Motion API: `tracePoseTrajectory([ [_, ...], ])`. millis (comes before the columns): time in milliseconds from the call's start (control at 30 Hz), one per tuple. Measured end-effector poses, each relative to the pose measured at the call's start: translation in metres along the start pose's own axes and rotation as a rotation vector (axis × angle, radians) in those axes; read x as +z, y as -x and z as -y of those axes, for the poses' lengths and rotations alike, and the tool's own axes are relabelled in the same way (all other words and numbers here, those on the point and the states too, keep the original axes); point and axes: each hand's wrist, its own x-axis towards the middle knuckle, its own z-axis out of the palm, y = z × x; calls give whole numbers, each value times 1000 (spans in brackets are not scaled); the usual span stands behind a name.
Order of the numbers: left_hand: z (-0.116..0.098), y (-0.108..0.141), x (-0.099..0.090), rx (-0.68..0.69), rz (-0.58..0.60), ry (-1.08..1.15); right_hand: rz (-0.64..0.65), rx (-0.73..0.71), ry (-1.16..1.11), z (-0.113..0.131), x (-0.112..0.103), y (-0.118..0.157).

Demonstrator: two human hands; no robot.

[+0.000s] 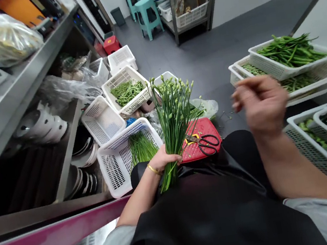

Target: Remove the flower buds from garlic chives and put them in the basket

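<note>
Gripping a thick bunch of long green stems tipped with pale buds [172,116], the fingers of the left hand [166,159] close around its lower part, a gold-coloured bangle [153,169] circling the wrist, as a person in a black apron [216,214] sits in a tiled room. The right hand [262,106], blurred and raised well apart from the bunch, has its fingers curled inward; whether they hold anything, one cannot tell. Just beside the bunch, black-handled metal scissors [207,143] lie on a red plastic stool [203,126]. On the other side, a white perforated plastic basket [113,162] holds thin green stems [141,147]. Beyond it, a shallow white basket [142,101] contains short green pods [127,91]. Past the right hand, a white plastic crate [282,70] carries long green pods [291,51], stacked above other crates, while a turquoise plastic stool [146,6] stands farther back on the grey floor [207,48].
</note>
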Motion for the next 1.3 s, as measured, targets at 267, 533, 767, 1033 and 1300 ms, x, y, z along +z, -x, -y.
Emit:
tracePoseTrajectory([
  [267, -7, 4, 8, 49, 16, -49, 645, 130, 83, -10, 35, 30],
  [533, -9, 8, 3, 26, 88, -38, 467, 184, 15, -4, 25, 13],
  [767, -9, 9, 7, 16, 116, -46, 401, 58, 134, -6, 16, -23],
  [1033, -9, 8, 8, 16, -10, -151, 585, -741, 539, 14, 27, 17],
  [1300, -14, 13, 13, 12, -52, -110, 690, -619, 791, -26, 20, 22],
])
